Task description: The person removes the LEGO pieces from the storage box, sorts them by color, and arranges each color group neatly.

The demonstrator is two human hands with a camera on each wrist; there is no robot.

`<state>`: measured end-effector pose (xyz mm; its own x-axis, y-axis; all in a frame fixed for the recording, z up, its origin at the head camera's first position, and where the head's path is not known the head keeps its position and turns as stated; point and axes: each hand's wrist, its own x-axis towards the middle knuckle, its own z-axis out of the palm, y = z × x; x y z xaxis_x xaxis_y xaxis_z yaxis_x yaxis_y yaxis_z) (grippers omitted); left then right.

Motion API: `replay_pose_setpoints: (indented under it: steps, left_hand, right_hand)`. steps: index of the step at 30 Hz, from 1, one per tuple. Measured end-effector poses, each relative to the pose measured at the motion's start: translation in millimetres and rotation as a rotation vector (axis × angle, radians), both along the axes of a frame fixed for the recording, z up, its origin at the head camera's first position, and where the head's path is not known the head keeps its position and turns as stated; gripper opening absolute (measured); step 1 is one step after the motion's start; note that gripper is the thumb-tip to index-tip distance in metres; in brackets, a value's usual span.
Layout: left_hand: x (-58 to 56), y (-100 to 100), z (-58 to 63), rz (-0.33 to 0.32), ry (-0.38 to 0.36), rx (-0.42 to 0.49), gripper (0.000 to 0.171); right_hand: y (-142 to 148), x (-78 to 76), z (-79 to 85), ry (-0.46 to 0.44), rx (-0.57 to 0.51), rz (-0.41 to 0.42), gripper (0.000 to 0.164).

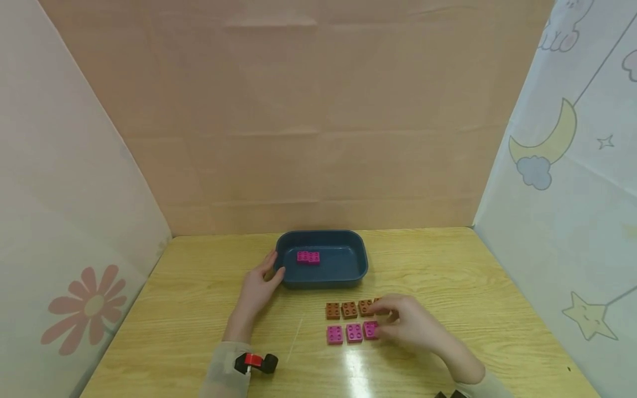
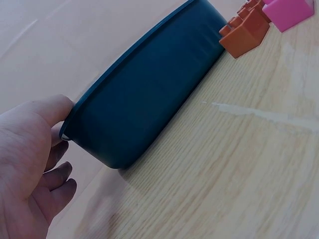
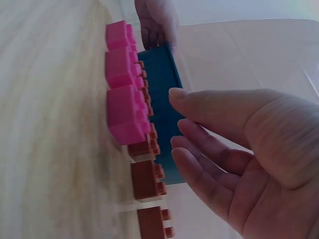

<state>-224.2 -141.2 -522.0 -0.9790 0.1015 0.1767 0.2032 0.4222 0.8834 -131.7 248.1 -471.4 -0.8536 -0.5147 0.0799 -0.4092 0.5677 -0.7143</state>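
A dark blue tray (image 1: 323, 284) stands on the table, with two pink toy bricks (image 1: 308, 257) inside it towards the left. My left hand (image 1: 257, 287) holds the tray's left front corner; in the left wrist view the thumb lies at the rim and the other fingers are beside the outer wall. My right hand (image 1: 405, 323) hovers with thumb and fingers apart, right by the rightmost of three pink bricks (image 1: 354, 333). Nothing is between its fingers in the right wrist view. Behind the pink row runs a row of orange bricks (image 1: 349, 309), its right end partly covered by this hand.
The wooden table (image 1: 189, 309) meets a plain tan backdrop (image 1: 318, 138) behind the tray. Patterned white sheets (image 1: 557, 232) close off both sides. A black and red band (image 1: 254, 360) sits on my left wrist.
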Motion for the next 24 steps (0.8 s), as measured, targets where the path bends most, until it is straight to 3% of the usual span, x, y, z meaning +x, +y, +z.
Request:
replay_pose_setpoints:
  steps: [3,6,9,14,19,24]
  left_hand:
    - [0.2,-0.1,-0.1,0.002,-0.003,0.004,0.062]
    - [1.3,-0.1,-0.4,0.004,-0.003,0.005,0.062]
    - [3.0,0.3,0.1,0.005,0.001,0.012,0.061]
    - [3.8,0.9,0.6,0.004,0.013,0.011,0.061]
    - [2.3,0.8,0.8,0.008,0.022,-0.003,0.061]
    - [1.8,0.9,1.7,0.008,0.018,0.004,0.06]
  right_hand:
    - [-3.6,-9.3,3.9,0.011,-0.051,0.011,0.035]
    - [-13.5,-23.9,8.9,-0.063,-0.12,0.009,0.034]
    - [-29.4,-43.2,14.0,-0.147,-0.164,-0.004,0.036]
    - [-61.1,-82.7,17.8,-0.16,-0.183,-0.018,0.04]
    - [-89.4,-128.0,6.7,-0.107,-0.155,-0.091,0.036]
    - [-110.2,-156.4,-9.6,-0.089,-0.136,-0.162,0.036]
